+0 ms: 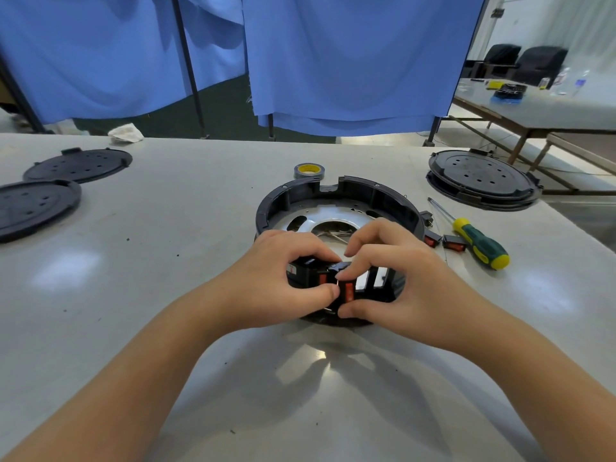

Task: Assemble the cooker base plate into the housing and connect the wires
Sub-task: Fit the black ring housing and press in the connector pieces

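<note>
Black housing (336,208) is sitting at centre frame on the table (166,261), with the silvery plate (310,225) lying inside it. Both hands are working at its near rim: the left hand (283,278) is gripping a black part there, while the right hand (390,278) is pinching a red switch (348,291) between thumb and forefinger. Wires (333,233) are showing through the plate's centre hole.

Risk, as judged: the switch could be going in skewed, or a thin wire could be getting trapped under it, since the fingers are hiding the seat.

Surface is glossy and pale. A screwdriver (476,241) and spare switches (454,243) are lying at right, tape (309,170) behind, black discs (76,165) at upper left. Blue curtains (333,61) are hanging across the top.
</note>
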Demonstrator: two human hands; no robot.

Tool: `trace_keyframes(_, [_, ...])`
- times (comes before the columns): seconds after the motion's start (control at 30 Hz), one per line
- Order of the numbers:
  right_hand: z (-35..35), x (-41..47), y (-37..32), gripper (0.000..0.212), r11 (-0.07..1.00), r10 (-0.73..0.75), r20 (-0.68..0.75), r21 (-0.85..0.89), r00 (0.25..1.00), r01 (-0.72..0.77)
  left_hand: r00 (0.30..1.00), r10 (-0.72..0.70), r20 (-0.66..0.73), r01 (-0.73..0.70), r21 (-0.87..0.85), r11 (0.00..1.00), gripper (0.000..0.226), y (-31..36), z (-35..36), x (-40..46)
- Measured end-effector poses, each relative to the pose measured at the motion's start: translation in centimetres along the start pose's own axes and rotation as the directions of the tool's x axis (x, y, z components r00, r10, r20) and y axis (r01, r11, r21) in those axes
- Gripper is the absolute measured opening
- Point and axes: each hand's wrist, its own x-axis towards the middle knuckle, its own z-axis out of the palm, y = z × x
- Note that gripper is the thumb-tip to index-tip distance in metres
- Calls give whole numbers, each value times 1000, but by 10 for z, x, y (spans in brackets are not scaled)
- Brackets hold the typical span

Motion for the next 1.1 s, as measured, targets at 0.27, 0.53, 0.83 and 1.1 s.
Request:
trace_keyframes(0.27, [4, 2, 1, 33, 999, 32, -21, -25, 999, -33, 997, 67, -29, -69, -51, 996, 22, -2, 2, 2])
trace_keyframes(0.53, [-1, 4, 5, 53, 974, 77, -19, -211, 997, -79, 995, 87, -56, -92, -96, 991, 23, -8, 3, 2])
trace_keyframes(0.83, [1, 4, 8, 27, 976, 120, -33, -178, 992, -124, 993, 104, -60, -109, -90, 990, 23, -9, 4, 3])
trace_keyframes(1.1, [4, 6, 10, 32, 968, 147, -63, -195, 987, -157, 986, 117, -118, -127, -83, 988, 26, -10, 8, 3])
